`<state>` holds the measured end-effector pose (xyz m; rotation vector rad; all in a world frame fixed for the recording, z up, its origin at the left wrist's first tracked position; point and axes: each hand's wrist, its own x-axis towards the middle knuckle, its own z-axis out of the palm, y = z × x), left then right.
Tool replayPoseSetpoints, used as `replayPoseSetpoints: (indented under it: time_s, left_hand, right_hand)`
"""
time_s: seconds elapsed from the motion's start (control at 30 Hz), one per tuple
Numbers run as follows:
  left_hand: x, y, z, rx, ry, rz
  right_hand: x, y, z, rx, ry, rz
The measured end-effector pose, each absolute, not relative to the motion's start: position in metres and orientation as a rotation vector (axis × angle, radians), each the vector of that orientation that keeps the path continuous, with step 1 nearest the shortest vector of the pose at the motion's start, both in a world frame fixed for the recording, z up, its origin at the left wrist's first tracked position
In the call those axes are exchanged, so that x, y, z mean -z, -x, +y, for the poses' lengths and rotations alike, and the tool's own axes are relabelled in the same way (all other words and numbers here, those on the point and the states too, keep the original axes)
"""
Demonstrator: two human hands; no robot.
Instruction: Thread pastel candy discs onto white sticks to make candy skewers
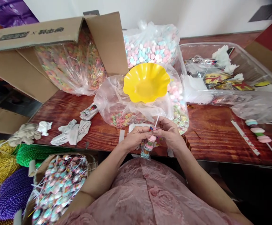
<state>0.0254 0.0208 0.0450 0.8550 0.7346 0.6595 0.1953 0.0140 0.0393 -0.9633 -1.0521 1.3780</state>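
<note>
A candy skewer (149, 146) in a clear wrapper hangs head down at the table's front edge, its white stick (157, 121) pointing up. My left hand (137, 137) pinches the gathered neck of the wrapper, where a small blue and red bit shows. Closed as well, my right hand (170, 132) grips the same neck close to the stick's base. Just beyond my hands lies a clear bag of ring-shaped and round candies (117, 117). A yellow wavy-rimmed bowl (147, 97) rests on that bag. Another candy skewer (258, 131), seemingly unwrapped, lies far right.
Behind stand a cardboard box (107, 40) with bagged ring candies and a bag of pastel candies (152, 47). A clear plastic bin (220, 45) holds wrappers and tissue. Gloves (71, 132) lie left. Below left is a box of wrapped candy skewers (60, 184) beside coloured cord bundles (11, 193).
</note>
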Motion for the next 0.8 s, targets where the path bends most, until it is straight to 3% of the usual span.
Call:
replayPoseSetpoints:
  time_s: [0.17, 0.43, 0.57, 0.67, 0.8]
  left_hand:
    - [-0.037, -0.026, 0.019, -0.57, -0.708, 0.665]
    - [-0.039, -0.03, 0.017, -0.518, -0.645, 0.425]
    - [-0.041, -0.027, 0.022, -0.588, -0.867, 0.606]
    - [-0.043, -0.024, 0.025, -0.553, -1.088, 0.776]
    - [-0.044, -0.019, 0.028, -0.522, -1.016, 0.775]
  right_hand:
    - [-0.042, -0.196, 0.01, -1.64, 0.893, -1.033]
    - [-0.048, -0.189, 0.005, -1.565, 0.959, -1.032]
    - [-0.037, -0.183, 0.007, -1.495, 1.009, -1.052]
    - [-0.03, -0.183, 0.005, -1.227, 1.101, -1.123]
    - [-0.037, -0.203, 0.002, -0.348, 1.171, -1.513]
